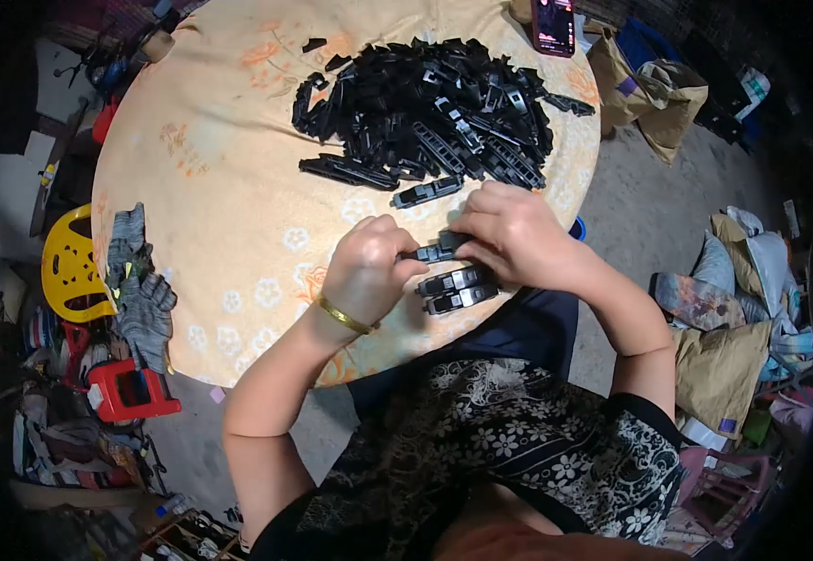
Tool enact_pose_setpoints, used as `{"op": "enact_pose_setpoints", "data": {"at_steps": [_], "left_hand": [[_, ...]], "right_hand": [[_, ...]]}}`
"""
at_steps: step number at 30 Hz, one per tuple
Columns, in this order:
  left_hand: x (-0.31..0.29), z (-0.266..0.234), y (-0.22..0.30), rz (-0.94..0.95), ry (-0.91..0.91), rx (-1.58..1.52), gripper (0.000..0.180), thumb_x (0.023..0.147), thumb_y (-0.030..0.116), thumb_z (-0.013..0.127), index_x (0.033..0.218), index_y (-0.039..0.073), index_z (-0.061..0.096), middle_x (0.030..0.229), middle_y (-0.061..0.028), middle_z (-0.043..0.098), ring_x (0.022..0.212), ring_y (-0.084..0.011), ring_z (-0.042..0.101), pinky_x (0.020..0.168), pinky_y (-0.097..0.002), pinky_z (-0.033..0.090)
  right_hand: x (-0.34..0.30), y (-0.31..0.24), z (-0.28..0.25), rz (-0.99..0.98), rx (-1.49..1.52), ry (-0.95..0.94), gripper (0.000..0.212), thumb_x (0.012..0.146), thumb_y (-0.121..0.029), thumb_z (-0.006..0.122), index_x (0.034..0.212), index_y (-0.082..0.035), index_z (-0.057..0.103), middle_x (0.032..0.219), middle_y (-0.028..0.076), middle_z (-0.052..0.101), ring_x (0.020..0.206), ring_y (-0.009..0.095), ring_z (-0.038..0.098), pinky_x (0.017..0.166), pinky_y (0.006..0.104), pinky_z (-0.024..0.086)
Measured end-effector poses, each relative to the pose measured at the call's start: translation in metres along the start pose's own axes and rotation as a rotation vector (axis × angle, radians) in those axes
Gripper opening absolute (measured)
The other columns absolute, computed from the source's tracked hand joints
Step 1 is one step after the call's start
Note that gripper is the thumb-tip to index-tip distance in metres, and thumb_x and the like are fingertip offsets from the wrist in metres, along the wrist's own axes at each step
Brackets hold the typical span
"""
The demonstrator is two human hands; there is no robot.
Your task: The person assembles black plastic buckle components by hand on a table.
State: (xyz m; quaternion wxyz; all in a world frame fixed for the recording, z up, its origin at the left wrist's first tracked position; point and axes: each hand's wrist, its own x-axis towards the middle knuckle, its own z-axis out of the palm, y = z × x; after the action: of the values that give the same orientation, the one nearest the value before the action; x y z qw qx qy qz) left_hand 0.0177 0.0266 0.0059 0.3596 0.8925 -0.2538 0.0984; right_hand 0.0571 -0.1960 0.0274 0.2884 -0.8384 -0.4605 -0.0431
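Between both hands, over the near part of the table, is a small black plastic part [436,253]. My left hand [366,262] is closed on its left end with thumb and bent fingers. At its other end, my right hand [514,234] pinches it, with the fingers covering that end. Just below lie two similar black plastic pieces [460,299] side by side, close to the table's edge. Another long black piece [427,192] rests above the hands. Beyond it spreads a large heap of black plastic parts [378,117], some ladder-like, some with shiny faces.
A flowered yellow cloth covers the round table [219,168]. Grey knit gloves [140,290] hang over its left edge. A phone [553,26] stands at the far right. Yellow [74,262] and red [126,388] plastic stools are at left; bags [729,365] lie at right.
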Motion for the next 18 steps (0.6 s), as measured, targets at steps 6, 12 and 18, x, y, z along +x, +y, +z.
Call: {"op": "enact_pose_setpoints", "data": {"at_steps": [6, 12, 18], "left_hand": [[-0.003, -0.001, -0.005, 0.026, -0.040, -0.035, 0.019, 0.061, 0.007, 0.080, 0.073, 0.000, 0.067, 0.069, -0.0111, 0.059, 0.068, -0.0270, 0.058, 0.063, -0.0358, 0.047], [0.002, 0.000, 0.002, -0.039, -0.051, 0.023, 0.021, 0.059, 0.007, 0.081, 0.073, 0.001, 0.067, 0.069, -0.0101, 0.059, 0.068, -0.0267, 0.057, 0.062, -0.0357, 0.046], [0.005, 0.004, 0.002, 0.017, -0.099, -0.044, 0.022, 0.059, 0.009, 0.082, 0.072, 0.003, 0.065, 0.070, -0.0096, 0.057, 0.072, -0.0285, 0.056, 0.066, -0.0362, 0.046]], "right_hand": [[-0.005, -0.003, -0.004, 0.044, -0.025, -0.026, 0.017, 0.070, -0.015, 0.073, 0.082, -0.004, 0.066, 0.076, 0.009, 0.056, 0.079, 0.028, 0.057, 0.069, 0.0388, 0.047], [-0.010, 0.002, 0.000, 0.005, -0.091, -0.012, 0.015, 0.069, -0.015, 0.071, 0.076, -0.004, 0.063, 0.074, 0.010, 0.055, 0.077, 0.029, 0.057, 0.068, 0.0387, 0.047], [0.001, 0.006, 0.006, -0.054, 0.078, -0.083, 0.023, 0.070, -0.016, 0.075, 0.085, -0.002, 0.067, 0.078, 0.011, 0.057, 0.079, 0.030, 0.058, 0.068, 0.0384, 0.047]]}}
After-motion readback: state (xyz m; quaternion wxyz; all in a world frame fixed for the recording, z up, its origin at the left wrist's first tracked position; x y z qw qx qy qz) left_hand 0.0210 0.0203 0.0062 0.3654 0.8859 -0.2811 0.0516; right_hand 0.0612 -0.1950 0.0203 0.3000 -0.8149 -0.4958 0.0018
